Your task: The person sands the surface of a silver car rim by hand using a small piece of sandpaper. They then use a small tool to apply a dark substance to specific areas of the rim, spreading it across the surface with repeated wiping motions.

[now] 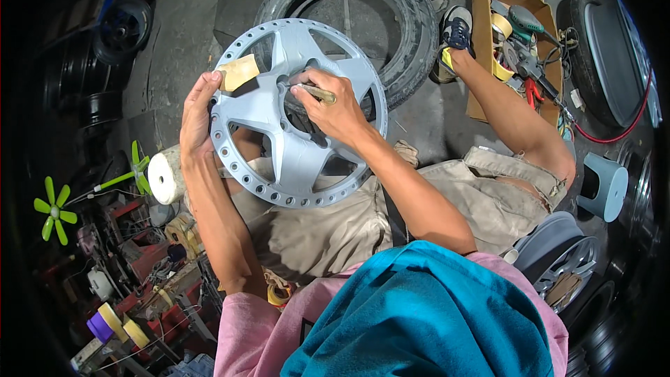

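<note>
- Part: silver-grey five-spoke wheel centre (299,160), outer ring drilled all round with bolt holes. Sits tilted over the lap, above the tan shorts (328,227), near a bare tyre (419,45) lying flat on the floor.
- Left hand (198,112): closed on the left edge of the ring, steadying it. A tan sheet, likely abrasive paper (239,73), is at its fingertips over a spoke. Can't tell if it's pinched or just resting there.
- Right hand (338,106): clamped pen-style on a short tan stick-like tool (320,93), tip down at the recesses round the hub. Can't tell if it's a solid tool or rolled paper; the hand covers most of it.
- Step, my read: detail work in or beside a hub recess, likely cleaning or smoothing. Tip contact too small to confirm.
- Next move calls for: ring held steady by the left hand, light fingertip control on the right, tip kept inside the recess. A slip could mark the spoke face.
- Reaching another recess would need the part turned or the right wrist re-angled.
</note>
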`<action>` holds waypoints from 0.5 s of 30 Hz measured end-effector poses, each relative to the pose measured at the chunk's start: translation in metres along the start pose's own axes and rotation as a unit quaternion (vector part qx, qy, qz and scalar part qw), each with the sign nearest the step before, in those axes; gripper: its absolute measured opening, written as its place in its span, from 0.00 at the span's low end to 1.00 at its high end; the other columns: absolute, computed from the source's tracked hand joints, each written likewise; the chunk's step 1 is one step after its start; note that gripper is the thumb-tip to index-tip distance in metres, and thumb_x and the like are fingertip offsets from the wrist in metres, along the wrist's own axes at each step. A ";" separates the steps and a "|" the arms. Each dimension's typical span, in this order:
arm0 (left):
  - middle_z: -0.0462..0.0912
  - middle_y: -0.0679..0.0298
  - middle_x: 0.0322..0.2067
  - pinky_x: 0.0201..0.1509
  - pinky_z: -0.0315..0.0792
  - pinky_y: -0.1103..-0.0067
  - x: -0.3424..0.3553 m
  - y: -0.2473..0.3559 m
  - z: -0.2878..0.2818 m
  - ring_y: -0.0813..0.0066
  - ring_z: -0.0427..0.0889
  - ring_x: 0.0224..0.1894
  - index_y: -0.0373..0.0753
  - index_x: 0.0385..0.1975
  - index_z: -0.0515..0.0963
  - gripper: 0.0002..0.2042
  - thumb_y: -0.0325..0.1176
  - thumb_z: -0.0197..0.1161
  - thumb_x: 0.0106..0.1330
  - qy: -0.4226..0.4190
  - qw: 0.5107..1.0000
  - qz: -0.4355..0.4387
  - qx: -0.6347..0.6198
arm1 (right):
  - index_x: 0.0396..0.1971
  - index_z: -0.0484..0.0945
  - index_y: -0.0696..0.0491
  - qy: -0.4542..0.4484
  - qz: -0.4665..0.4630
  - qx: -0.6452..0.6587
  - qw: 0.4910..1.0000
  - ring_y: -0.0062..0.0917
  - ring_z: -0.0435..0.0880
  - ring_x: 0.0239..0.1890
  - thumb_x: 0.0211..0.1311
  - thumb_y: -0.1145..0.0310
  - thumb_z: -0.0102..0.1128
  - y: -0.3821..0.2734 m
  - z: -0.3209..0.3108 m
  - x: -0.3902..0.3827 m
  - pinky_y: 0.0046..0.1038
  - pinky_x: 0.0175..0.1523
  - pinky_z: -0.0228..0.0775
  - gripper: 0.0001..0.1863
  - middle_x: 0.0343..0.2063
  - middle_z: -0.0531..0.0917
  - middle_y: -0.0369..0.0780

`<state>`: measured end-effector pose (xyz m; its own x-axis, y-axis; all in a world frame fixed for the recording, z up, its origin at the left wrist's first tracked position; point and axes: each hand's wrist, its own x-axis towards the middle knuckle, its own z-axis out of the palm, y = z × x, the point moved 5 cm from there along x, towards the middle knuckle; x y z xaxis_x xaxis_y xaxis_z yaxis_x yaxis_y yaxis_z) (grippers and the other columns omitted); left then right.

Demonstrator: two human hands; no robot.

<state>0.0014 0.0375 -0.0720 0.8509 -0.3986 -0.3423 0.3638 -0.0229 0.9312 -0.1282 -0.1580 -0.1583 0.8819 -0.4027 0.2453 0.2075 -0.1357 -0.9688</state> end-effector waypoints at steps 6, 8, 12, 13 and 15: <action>0.88 0.64 0.41 0.47 0.84 0.79 -0.002 0.001 0.001 0.79 0.87 0.40 0.39 0.40 0.81 0.07 0.34 0.69 0.74 0.010 1.000 0.008 0.000 | 0.38 0.84 0.60 -0.004 0.097 0.030 0.995 0.42 0.87 0.34 0.67 0.70 0.65 -0.003 0.001 0.002 0.36 0.40 0.77 0.08 0.32 0.87 0.49; 0.87 0.64 0.41 0.48 0.84 0.79 -0.003 0.003 0.005 0.79 0.87 0.40 0.39 0.41 0.81 0.07 0.35 0.69 0.74 0.007 1.000 0.008 0.004 | 0.37 0.83 0.60 0.008 0.106 0.051 0.993 0.49 0.87 0.39 0.66 0.70 0.64 -0.004 0.007 0.006 0.41 0.45 0.77 0.08 0.34 0.87 0.51; 0.87 0.64 0.40 0.46 0.84 0.79 -0.004 0.005 0.009 0.79 0.87 0.40 0.39 0.42 0.81 0.08 0.35 0.69 0.74 0.010 1.000 0.009 -0.001 | 0.36 0.83 0.60 0.053 0.037 0.026 0.998 0.49 0.86 0.37 0.65 0.71 0.64 -0.016 0.015 0.009 0.40 0.43 0.77 0.07 0.33 0.87 0.51; 0.87 0.64 0.40 0.46 0.84 0.79 -0.003 0.004 0.005 0.80 0.87 0.39 0.39 0.42 0.81 0.08 0.35 0.69 0.74 0.006 1.000 0.011 0.005 | 0.36 0.82 0.60 0.045 0.026 0.034 0.998 0.49 0.85 0.36 0.64 0.72 0.64 -0.019 0.018 0.009 0.40 0.43 0.76 0.07 0.33 0.86 0.50; 0.87 0.64 0.40 0.45 0.83 0.79 -0.003 0.003 0.003 0.80 0.87 0.39 0.38 0.42 0.81 0.08 0.35 0.69 0.75 0.003 1.000 0.012 0.011 | 0.37 0.83 0.59 0.035 0.034 0.026 0.999 0.43 0.87 0.34 0.66 0.70 0.65 -0.017 0.014 0.008 0.37 0.41 0.76 0.07 0.32 0.87 0.49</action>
<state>-0.0007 0.0358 -0.0677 0.8617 -0.3937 -0.3201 0.3348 -0.0330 0.9417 -0.1187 -0.1468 -0.1402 0.8634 -0.4713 0.1800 0.1721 -0.0601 -0.9832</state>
